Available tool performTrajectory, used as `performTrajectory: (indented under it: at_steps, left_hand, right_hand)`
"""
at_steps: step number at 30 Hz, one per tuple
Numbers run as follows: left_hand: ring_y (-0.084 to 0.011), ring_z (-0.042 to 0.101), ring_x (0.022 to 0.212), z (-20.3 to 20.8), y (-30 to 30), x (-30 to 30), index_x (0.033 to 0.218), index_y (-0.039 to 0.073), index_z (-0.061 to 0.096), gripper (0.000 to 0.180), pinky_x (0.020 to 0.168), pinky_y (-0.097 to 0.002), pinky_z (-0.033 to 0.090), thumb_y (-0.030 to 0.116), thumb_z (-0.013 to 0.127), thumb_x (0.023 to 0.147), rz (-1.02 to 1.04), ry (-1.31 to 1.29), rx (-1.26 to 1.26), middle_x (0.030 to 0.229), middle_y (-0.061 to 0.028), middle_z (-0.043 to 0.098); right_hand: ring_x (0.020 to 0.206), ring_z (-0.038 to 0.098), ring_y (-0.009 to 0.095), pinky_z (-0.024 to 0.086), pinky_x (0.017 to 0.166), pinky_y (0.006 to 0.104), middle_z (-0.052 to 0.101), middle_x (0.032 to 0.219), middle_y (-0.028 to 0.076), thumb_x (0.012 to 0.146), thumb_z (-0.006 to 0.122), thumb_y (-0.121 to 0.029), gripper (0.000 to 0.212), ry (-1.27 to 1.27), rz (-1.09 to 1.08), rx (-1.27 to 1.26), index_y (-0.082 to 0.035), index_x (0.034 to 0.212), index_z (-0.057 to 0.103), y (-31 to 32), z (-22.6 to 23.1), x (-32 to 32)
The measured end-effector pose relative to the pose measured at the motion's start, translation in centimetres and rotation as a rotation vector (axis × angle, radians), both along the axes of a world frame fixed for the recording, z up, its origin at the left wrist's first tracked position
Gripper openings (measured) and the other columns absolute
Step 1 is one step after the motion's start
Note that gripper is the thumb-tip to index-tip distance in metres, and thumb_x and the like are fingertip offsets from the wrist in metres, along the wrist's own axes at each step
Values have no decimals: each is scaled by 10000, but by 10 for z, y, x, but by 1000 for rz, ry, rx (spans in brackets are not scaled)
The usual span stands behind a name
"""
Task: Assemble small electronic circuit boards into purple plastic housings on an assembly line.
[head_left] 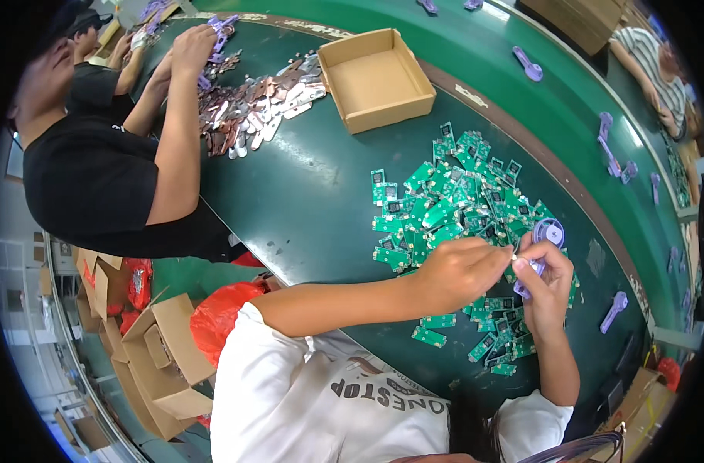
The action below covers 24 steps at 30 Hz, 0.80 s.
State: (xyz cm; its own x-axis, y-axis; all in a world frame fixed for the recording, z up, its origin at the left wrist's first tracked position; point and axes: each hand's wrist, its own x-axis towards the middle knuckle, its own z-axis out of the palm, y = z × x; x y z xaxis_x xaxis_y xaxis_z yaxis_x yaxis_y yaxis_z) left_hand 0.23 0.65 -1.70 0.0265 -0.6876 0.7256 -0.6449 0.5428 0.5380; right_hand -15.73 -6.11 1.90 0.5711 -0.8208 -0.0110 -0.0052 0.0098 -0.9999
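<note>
Cardboard tray (389,114), inner floor showing, stands beyond your left hand (461,270), fingertips pressed together, and your right hand (548,275), pinching a purple part (549,232) above circuit boards (442,212).

The purple round-headed piece (549,231) looks smooth from here — plastic, with a soft sheen. The small rectangular green circuit boards (438,212) carry bright metallic-looking specks. The dark green tabletop (290,208) gleams in patches; the open tan cardboard tray (375,77) is matt paper — the crumpled red bag (224,312), thin glossy plastic.
</note>
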Motion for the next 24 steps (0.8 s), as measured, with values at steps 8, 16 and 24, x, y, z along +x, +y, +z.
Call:
performTrajectory:
  at_steps: [8, 16, 24]
  left_hand:
    - [-223, 639, 639, 6, -1, 7, 923, -19, 611, 219, 543, -313, 504, -34, 701, 723, 38, -58, 20, 774, -93, 647]
    - [-227, 658, 646, 12, -5, 2, 889, -17, 618, 222, 539, -307, 512, -56, 729, 700, 7, 19, 37, 795, -109, 676]
    - [-240, 661, 668, 17, -4, 3, 902, -35, 610, 241, 551, -310, 523, -68, 730, 695, 0, -76, -38, 815, -121, 678]
  right_hand:
    - [759, 486, 85, 386, 689, 255, 554, 781, 4, 811, 698, -77, 117, -65, 137, 38, -17, 776, 604, -13, -7, 8]
    - [730, 482, 67, 375, 637, 238, 566, 763, 3, 837, 683, -85, 114, -98, 142, -23, -10, 793, 609, -11, -2, 1]
    - [717, 477, 66, 365, 620, 235, 555, 750, 2, 836, 685, -92, 120, -103, 165, -52, -4, 791, 618, -12, -1, -1]
